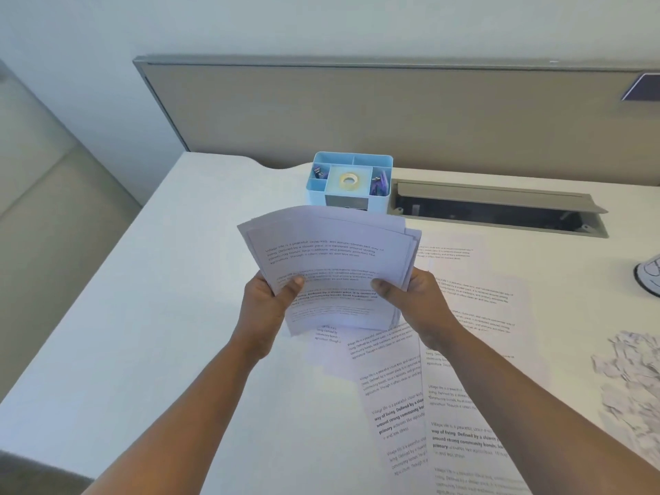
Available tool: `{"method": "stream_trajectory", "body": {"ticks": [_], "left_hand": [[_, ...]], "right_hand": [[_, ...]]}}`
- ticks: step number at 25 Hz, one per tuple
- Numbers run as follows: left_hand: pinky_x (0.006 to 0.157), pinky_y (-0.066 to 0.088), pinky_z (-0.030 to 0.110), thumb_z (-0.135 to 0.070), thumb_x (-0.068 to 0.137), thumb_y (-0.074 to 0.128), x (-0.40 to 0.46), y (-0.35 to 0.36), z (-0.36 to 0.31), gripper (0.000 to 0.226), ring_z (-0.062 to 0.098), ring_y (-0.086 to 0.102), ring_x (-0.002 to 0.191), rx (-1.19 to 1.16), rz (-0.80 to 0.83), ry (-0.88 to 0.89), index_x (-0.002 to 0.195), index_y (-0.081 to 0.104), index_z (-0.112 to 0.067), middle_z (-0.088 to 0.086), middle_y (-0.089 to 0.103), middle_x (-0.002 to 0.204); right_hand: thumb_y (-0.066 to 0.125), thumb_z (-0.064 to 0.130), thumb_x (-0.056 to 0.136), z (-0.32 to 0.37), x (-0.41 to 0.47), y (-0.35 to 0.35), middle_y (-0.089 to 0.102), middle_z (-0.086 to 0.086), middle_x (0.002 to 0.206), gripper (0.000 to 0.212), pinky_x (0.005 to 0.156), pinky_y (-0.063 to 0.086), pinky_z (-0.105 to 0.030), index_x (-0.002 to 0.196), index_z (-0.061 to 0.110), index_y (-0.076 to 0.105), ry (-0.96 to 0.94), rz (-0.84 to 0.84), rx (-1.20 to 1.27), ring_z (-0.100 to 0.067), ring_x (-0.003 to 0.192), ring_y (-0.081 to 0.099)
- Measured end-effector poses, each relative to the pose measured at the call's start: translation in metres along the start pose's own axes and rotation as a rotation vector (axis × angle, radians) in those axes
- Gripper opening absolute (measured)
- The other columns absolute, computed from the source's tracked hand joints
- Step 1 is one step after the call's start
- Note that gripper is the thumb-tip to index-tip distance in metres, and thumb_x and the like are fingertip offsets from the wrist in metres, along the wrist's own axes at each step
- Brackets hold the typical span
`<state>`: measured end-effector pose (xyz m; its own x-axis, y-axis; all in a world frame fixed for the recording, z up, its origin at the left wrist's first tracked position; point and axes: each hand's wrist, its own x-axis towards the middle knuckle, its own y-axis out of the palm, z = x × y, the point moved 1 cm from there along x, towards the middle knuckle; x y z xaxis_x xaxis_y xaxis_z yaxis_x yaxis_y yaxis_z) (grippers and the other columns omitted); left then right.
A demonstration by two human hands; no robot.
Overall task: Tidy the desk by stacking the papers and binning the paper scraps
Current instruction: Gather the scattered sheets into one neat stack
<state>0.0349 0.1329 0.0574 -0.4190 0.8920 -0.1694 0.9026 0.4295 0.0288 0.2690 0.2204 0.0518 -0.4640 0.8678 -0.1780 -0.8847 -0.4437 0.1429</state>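
A stack of printed papers (328,255) is lifted above the white desk (143,316), its top bending away from me. My left hand (271,298) grips the stack's lower left edge, thumb on top. My right hand (410,298) grips the lower right edge, thumb on the top sheet. More printed sheets (464,351) lie loose and overlapping on the desk below and to the right. A heap of torn paper scraps (628,380) lies at the right edge of the view.
A light blue desk organiser (350,182) with tape and clips stands behind the stack. To its right is an open cable tray (500,212). A grey partition (393,112) runs along the back. A dark-rimmed object (648,273) sits at the far right.
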Motion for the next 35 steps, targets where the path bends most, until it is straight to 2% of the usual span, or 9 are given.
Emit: {"method": "stream_trajectory", "body": {"ticks": [4,6,10,13,19,24,27,31,35], "left_hand": [[0.079,0.056,0.025,-0.026,0.085,0.083,-0.009,0.019,-0.042,0.062,0.014,0.071,0.1,-0.13,-0.126,0.168,0.132,0.05,-0.003,0.002,0.072,0.113],[0.085,0.057,0.029,-0.037,0.076,0.085,-0.013,0.027,-0.062,0.085,0.015,0.067,0.109,-0.101,-0.183,0.283,0.143,0.036,-0.017,0.0,0.059,0.127],[0.119,0.032,0.046,-0.065,0.077,0.078,-0.021,0.036,-0.083,0.101,0.03,0.029,0.149,0.743,-0.364,0.754,0.156,0.026,-0.029,0.008,0.023,0.159],[0.119,0.014,0.053,-0.076,0.09,0.052,-0.03,0.057,-0.091,0.085,0.037,0.013,0.155,1.28,-0.245,0.978,0.157,0.037,-0.025,0.01,0.021,0.167],[0.12,0.014,0.055,-0.067,0.1,0.033,-0.038,0.081,-0.08,0.067,0.03,0.032,0.15,1.424,-0.066,0.922,0.155,0.037,-0.027,0.002,0.049,0.155],[0.115,0.024,0.055,-0.044,0.096,0.063,-0.04,0.077,-0.07,0.062,0.031,0.045,0.138,1.425,-0.053,0.982,0.15,0.04,-0.026,0.004,0.056,0.145],[0.11,0.031,0.051,-0.025,0.091,0.073,-0.035,0.073,-0.083,0.067,0.028,0.056,0.122,1.405,-0.069,1.0,0.149,0.041,-0.021,0.002,0.064,0.13],[0.108,0.032,0.05,-0.05,0.096,0.059,-0.02,0.061,-0.097,0.072,0.03,0.052,0.122,1.541,-0.08,0.81,0.155,0.032,-0.02,0.003,0.061,0.131],[0.107,0.033,0.051,-0.052,0.098,0.053,-0.024,0.054,-0.09,0.071,0.033,0.049,0.117,1.601,-0.081,0.712,0.157,0.029,-0.02,0.005,0.058,0.123]], "right_hand": [[0.073,0.003,0.09,0.004,-0.002,-0.001,0.077,-0.004,0.115,0.03,0.087,0.061,-0.034,0.118,0.012,0.073,-0.029,0.008,0.046,-0.023,0.107,0.073],[0.071,-0.002,0.09,0.004,-0.002,-0.002,0.078,-0.002,0.113,0.029,0.085,0.061,-0.031,0.114,0.015,0.074,-0.037,0.014,0.025,-0.021,0.104,0.074],[0.067,-0.004,0.093,0.003,-0.003,-0.002,0.079,-0.002,0.105,0.027,0.079,0.06,-0.028,0.107,0.017,0.076,-0.021,0.014,-0.015,-0.017,0.097,0.074],[0.068,-0.001,0.093,0.0,-0.003,-0.006,0.075,-0.007,0.094,0.017,0.076,0.056,-0.027,0.104,0.01,0.076,-0.013,0.005,-0.053,-0.018,0.088,0.069],[0.07,0.007,0.092,-0.004,-0.004,-0.011,0.061,-0.038,0.106,0.014,0.084,0.051,-0.047,0.105,0.004,0.071,-0.039,0.076,-0.077,-0.032,0.092,0.063],[0.073,0.007,0.093,0.001,-0.004,-0.005,0.067,-0.025,0.109,0.024,0.094,0.055,-0.054,0.105,0.028,0.075,-0.035,0.093,-0.039,-0.041,0.107,0.064],[0.074,0.008,0.093,-0.001,-0.003,-0.005,0.069,-0.024,0.105,0.02,0.085,0.054,-0.044,0.104,0.024,0.075,-0.003,0.068,-0.097,-0.026,0.093,0.065],[0.071,0.009,0.095,0.001,-0.004,-0.003,0.078,-0.003,0.1,0.018,0.083,0.057,-0.034,0.106,0.023,0.077,0.052,0.053,-0.086,-0.012,0.092,0.072],[0.07,0.009,0.095,0.0,-0.004,-0.003,0.078,-0.002,0.106,0.02,0.088,0.06,-0.041,0.108,0.023,0.076,0.042,0.058,-0.109,-0.017,0.098,0.073]]}}
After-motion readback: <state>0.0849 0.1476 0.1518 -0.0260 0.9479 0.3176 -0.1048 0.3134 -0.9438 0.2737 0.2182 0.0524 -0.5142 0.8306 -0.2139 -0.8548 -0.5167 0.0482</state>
